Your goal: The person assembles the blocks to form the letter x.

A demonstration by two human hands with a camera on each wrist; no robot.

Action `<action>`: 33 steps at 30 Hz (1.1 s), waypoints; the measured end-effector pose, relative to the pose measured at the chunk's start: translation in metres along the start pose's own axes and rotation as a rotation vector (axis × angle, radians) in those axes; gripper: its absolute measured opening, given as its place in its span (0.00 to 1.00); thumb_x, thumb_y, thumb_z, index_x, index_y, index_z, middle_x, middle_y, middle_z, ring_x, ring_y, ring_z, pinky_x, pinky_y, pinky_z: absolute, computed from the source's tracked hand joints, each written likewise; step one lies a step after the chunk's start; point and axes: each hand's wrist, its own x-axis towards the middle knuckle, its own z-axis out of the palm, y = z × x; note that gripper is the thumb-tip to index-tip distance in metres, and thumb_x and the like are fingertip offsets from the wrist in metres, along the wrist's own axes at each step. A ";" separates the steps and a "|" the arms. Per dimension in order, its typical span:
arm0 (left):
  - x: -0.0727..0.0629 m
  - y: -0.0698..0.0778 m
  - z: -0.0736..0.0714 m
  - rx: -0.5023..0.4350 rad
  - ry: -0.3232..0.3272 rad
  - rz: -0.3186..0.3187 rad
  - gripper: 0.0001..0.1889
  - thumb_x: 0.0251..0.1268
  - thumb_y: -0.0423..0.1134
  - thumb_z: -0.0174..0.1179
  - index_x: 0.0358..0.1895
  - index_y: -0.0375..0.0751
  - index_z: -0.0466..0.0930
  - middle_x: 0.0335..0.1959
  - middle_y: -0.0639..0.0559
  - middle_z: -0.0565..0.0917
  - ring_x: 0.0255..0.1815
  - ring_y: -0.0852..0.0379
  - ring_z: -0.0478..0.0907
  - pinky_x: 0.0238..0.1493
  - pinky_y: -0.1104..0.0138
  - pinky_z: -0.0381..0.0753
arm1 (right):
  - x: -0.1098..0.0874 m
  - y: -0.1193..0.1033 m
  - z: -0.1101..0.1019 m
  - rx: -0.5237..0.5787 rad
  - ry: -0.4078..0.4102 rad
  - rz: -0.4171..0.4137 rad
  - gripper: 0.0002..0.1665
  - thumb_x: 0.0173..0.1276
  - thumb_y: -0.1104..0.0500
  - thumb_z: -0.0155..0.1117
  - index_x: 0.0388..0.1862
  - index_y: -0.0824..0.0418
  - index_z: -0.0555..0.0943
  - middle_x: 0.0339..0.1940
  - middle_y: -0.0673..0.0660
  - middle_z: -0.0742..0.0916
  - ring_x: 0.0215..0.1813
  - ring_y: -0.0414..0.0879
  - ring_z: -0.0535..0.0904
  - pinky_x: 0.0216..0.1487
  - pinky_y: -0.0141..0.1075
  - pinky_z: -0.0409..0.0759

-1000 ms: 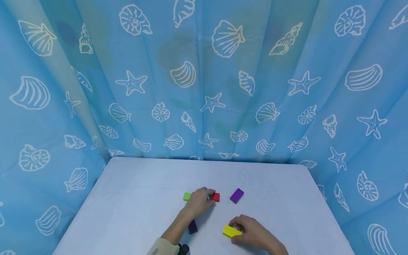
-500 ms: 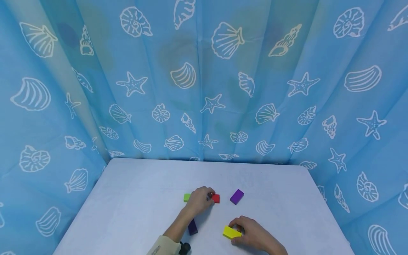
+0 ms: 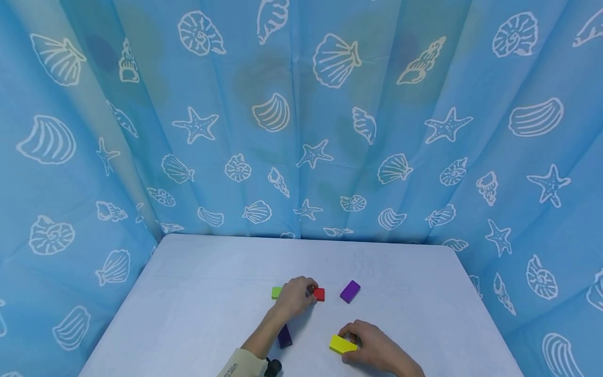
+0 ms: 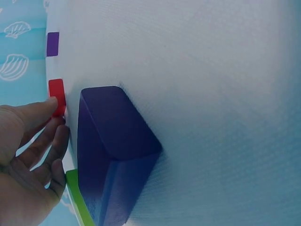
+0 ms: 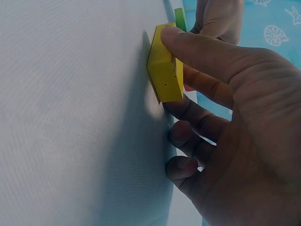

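My left hand (image 3: 295,296) reaches over the middle of the table and pinches a red block (image 3: 319,294) between thumb and fingers; the left wrist view shows the thumb on the face of the red block (image 4: 57,96). Nearer the front, my right hand (image 3: 375,345) holds a yellow block (image 3: 342,344) by its sides. In the right wrist view the thumb lies on top of the yellow block (image 5: 165,66), and the other fingers curl below. A green block (image 3: 276,292) is partly hidden behind my left hand. Under the left forearm a dark purple block (image 3: 285,336) is partly covered.
A purple block (image 3: 350,291) lies right of the red one on the white table (image 3: 212,293). A blue curtain (image 3: 301,173) with white shell prints stands behind the table and at both sides. The left wrist carries a black strapped device (image 3: 272,367).
Both hands stay nearly in place with their blocks. The left fingers have shifted slightly at the red block, and the whole head view has moved down a little.
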 end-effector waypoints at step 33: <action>-0.004 0.005 -0.001 -0.007 0.004 0.014 0.15 0.62 0.37 0.71 0.51 0.45 0.85 0.38 0.55 0.83 0.36 0.61 0.75 0.44 0.66 0.81 | -0.002 -0.004 0.001 -0.014 0.016 0.013 0.23 0.57 0.51 0.79 0.50 0.55 0.84 0.34 0.48 0.79 0.38 0.46 0.73 0.45 0.40 0.78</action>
